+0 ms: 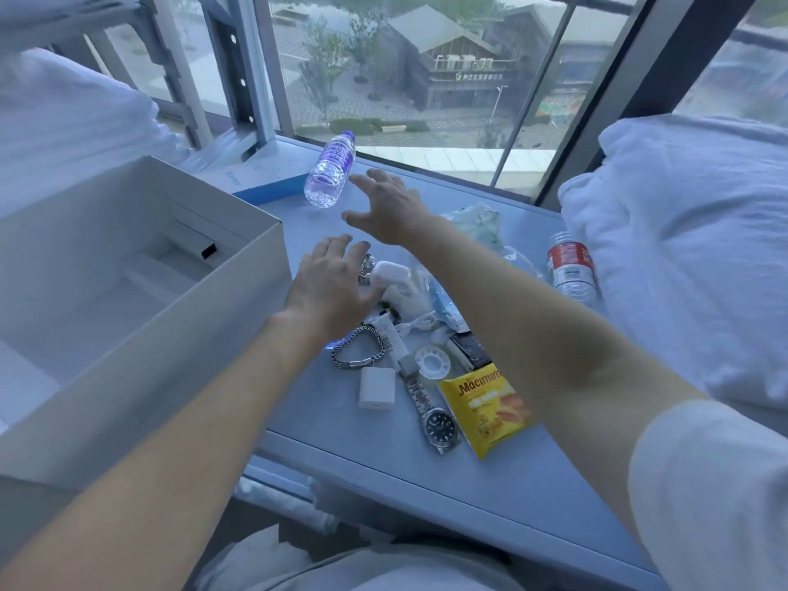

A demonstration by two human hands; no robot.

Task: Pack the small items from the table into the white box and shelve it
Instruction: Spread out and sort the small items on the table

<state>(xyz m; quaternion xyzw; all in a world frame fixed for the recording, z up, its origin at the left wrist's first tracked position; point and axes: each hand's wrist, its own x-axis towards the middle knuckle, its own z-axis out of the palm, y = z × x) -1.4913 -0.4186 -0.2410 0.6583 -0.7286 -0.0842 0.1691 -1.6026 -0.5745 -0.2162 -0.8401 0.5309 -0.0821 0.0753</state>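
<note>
The open white box [239,292] stands at the left on the pale blue table [383,471]. Small items lie in a heap at the table's middle: a white earbud case [390,273], a silver bracelet [360,345], a white charger [376,388], a steel watch [439,422], a tape roll [433,362] and a yellow snack packet [490,409]. My left hand [330,287] hovers over the heap with fingers spread, just beside the earbud case. My right hand [386,204] is stretched out open, right next to a tilted clear water bottle [330,170] that appears off the table.
A red-labelled bottle [571,266] lies at the right beside white bedding [682,249]. Crumpled plastic wrap [477,226] sits behind the heap. A flat blue-edged box [260,177] lies under the window. More bedding [64,121] is at the far left.
</note>
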